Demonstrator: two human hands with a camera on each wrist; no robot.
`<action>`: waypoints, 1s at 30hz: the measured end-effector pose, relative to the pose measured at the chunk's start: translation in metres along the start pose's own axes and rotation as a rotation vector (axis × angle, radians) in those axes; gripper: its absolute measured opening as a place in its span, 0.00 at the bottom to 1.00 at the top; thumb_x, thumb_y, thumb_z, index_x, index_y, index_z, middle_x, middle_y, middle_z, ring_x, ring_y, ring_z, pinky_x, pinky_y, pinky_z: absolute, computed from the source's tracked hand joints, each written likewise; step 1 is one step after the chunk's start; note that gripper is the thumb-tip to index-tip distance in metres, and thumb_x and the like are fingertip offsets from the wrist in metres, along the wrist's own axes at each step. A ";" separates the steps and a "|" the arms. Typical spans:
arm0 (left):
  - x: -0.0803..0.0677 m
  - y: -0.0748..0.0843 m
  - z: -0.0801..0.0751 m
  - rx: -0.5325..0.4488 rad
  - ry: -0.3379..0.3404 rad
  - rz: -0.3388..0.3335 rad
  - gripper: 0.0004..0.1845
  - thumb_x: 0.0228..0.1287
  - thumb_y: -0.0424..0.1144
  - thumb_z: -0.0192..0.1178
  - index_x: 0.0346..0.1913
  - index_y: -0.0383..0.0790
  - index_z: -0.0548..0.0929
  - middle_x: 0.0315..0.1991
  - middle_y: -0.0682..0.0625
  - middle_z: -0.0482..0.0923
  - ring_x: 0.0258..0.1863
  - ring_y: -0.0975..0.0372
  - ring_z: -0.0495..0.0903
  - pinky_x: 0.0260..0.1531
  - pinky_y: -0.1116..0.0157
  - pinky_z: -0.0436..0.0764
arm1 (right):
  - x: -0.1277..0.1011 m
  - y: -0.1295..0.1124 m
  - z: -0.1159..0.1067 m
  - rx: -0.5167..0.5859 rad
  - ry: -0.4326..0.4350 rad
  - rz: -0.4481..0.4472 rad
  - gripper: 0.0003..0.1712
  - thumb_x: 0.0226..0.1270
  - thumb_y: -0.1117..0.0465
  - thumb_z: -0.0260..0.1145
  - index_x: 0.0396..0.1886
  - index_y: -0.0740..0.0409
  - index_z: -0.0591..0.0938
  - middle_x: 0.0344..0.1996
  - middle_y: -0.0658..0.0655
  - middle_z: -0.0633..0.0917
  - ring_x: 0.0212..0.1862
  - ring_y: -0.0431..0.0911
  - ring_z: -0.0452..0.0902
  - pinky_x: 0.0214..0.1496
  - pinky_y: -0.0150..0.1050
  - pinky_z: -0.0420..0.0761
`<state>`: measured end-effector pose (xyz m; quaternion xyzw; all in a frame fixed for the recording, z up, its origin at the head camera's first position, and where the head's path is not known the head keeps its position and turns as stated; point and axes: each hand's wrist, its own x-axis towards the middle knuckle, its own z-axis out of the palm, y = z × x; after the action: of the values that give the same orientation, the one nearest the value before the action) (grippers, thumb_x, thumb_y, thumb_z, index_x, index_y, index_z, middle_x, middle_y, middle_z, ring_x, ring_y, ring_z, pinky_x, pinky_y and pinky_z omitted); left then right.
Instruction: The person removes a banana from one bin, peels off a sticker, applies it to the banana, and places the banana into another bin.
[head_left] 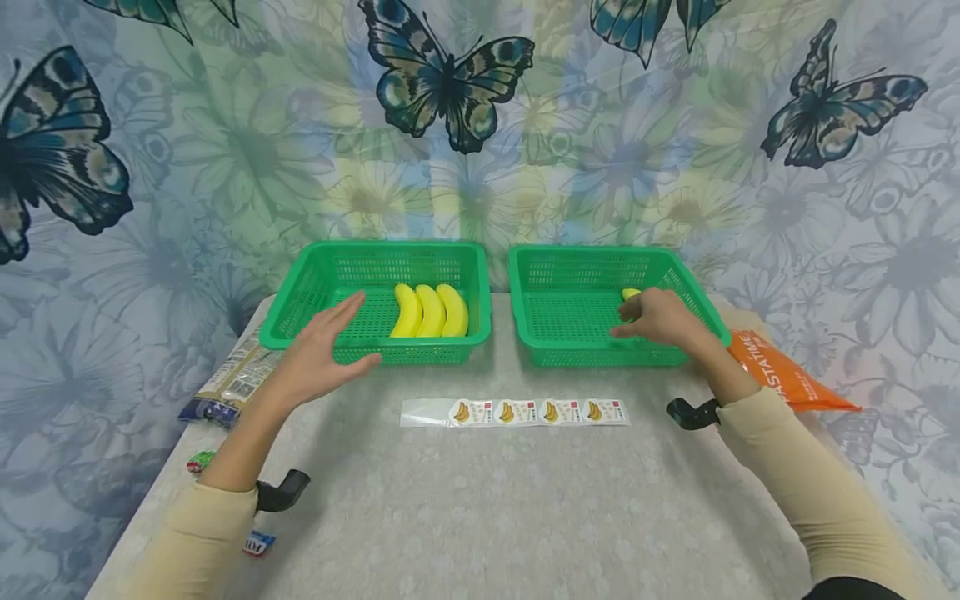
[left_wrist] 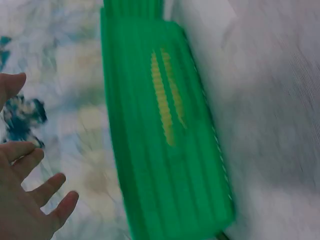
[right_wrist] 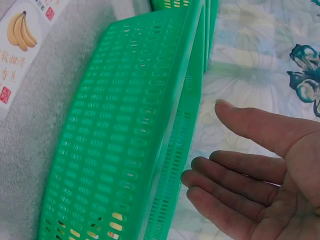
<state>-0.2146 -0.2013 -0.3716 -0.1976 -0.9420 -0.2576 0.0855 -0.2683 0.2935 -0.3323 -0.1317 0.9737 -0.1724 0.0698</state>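
Observation:
Three yellow bananas (head_left: pixel 430 312) lie side by side in the right part of the left green basket (head_left: pixel 375 353). My left hand (head_left: pixel 311 358) hovers at that basket's front left, thumb and fingers spread, holding nothing. Over the right part of the right green basket (head_left: pixel 600 357) is my right hand (head_left: pixel 660 318). In the right wrist view its fingers (right_wrist: pixel 235 185) curve loosely, the thumb stands apart, and nothing lies between them. A yellow banana (head_left: pixel 630 293) peeks out behind this hand in the head view; most of it is hidden.
A strip of banana stickers (head_left: pixel 540 412) lies on the table (head_left: pixel 480 508) before the baskets. An orange pasta bag (head_left: pixel 787 375) sits at the right, a clear-and-blue food bag (head_left: pixel 232 387) at the left. Small wrapped packets (head_left: pixel 258 543) are near my left forearm. A butterfly-patterned cloth (head_left: pixel 480 192) hangs behind.

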 end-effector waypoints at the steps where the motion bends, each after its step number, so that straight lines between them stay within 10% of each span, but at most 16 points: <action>1: 0.000 -0.010 -0.003 0.011 0.008 -0.024 0.50 0.61 0.55 0.64 0.79 0.48 0.47 0.78 0.41 0.49 0.74 0.37 0.50 0.64 0.29 0.54 | -0.001 -0.002 0.000 0.001 0.004 0.001 0.30 0.61 0.51 0.71 0.56 0.69 0.81 0.50 0.68 0.85 0.53 0.62 0.81 0.54 0.56 0.81; 14: 0.006 -0.110 -0.013 -0.053 -0.080 -0.359 0.56 0.63 0.70 0.51 0.77 0.48 0.28 0.79 0.42 0.25 0.76 0.35 0.32 0.60 0.23 0.44 | -0.010 -0.017 0.004 0.027 0.005 -0.007 0.30 0.61 0.52 0.71 0.57 0.67 0.80 0.53 0.68 0.84 0.52 0.59 0.82 0.50 0.50 0.84; 30: 0.008 -0.138 -0.007 -0.170 -0.145 -0.431 0.59 0.60 0.70 0.55 0.76 0.53 0.26 0.78 0.48 0.18 0.75 0.33 0.31 0.60 0.24 0.48 | -0.016 -0.049 0.013 0.021 0.004 -0.095 0.28 0.60 0.55 0.72 0.56 0.67 0.81 0.52 0.67 0.84 0.53 0.59 0.82 0.52 0.50 0.83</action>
<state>-0.2791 -0.3110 -0.4252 -0.0165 -0.9409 -0.3335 -0.0564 -0.2396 0.2493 -0.3261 -0.1767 0.9646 -0.1858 0.0609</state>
